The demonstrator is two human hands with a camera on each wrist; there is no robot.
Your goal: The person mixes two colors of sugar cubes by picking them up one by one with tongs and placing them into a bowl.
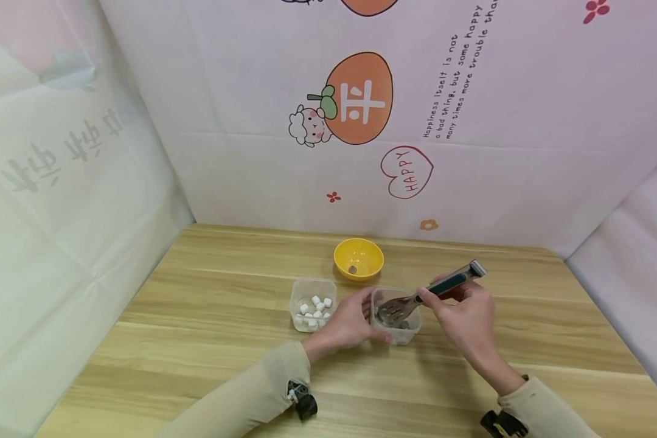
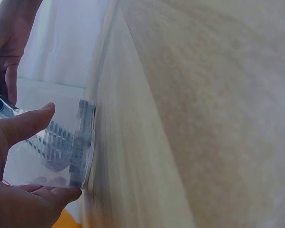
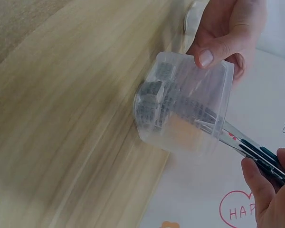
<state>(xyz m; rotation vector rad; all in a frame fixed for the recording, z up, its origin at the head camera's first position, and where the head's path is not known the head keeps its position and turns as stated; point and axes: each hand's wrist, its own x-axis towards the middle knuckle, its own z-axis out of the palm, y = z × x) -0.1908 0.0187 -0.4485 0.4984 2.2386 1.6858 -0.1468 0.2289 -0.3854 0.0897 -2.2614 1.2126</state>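
My left hand [image 1: 353,319] holds a clear plastic container [image 1: 399,336] by its sides, thumb on the near wall and fingers on the far one. Several dark grey lumps [image 3: 149,90] lie in its bottom, seen through the wall in the right wrist view. My right hand [image 1: 471,313] grips metal food tongs [image 1: 450,282] with dark green handle panels. Their slotted heads [image 1: 394,309] reach down into the container among the lumps. Whether a lump sits between the heads, I cannot tell.
Left of my left hand stands a second clear container [image 1: 313,286] with several white cubes [image 1: 317,306]. Behind both, a yellow bowl [image 1: 359,252] has one grey lump [image 1: 353,269] inside. The wooden table [image 1: 213,304] ends at a printed cloth backdrop [image 1: 252,152].
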